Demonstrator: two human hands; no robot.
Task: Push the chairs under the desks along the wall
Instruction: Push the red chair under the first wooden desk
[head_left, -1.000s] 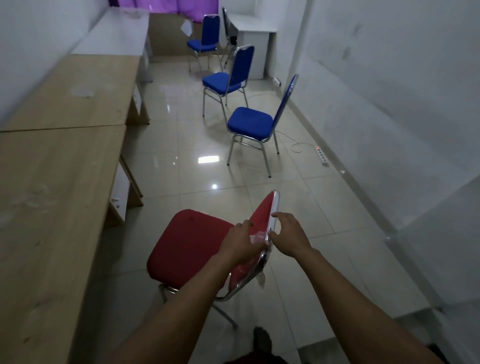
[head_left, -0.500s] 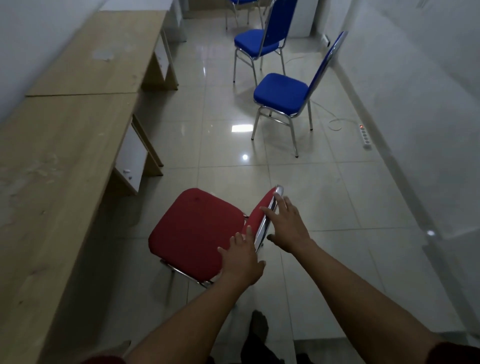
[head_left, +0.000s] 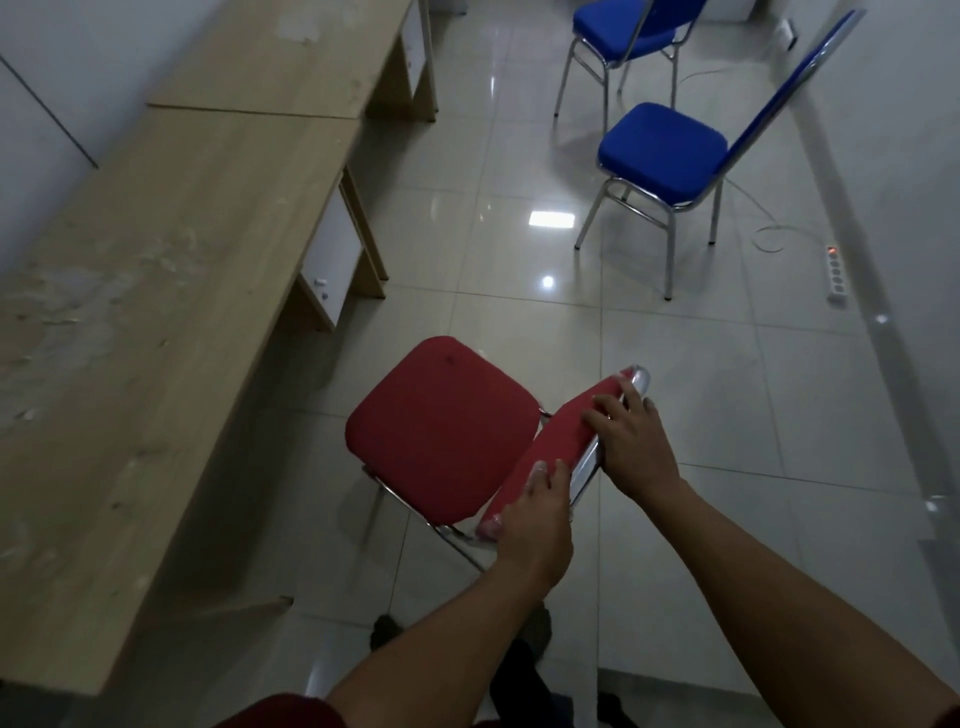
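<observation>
Two hands rest on the backrest of the red chair (head_left: 441, 431): the left hand (head_left: 535, 525) wraps the near end of the top rail, and the right hand (head_left: 631, 441) lies on the far end with its fingers (head_left: 605, 408) spread over the padding. The seat points away from the hands toward the desk (head_left: 171, 249), standing near the desk's open front edge but not yet under it. To do this step well, push evenly through both hands, keep the backrest square to the desk edge, and steer the seat into the gap beside the desk leg (head_left: 319, 291) ahead and to the left. Uneven pressure would likely swing the chair into that leg. Two blue chairs (head_left: 662, 150) stand well beyond the right hand, unmoved. The red chair's legs are mostly hidden under its seat, the farther blue chair is cut off by the top edge, and the space beneath the desk cannot be seen.
</observation>
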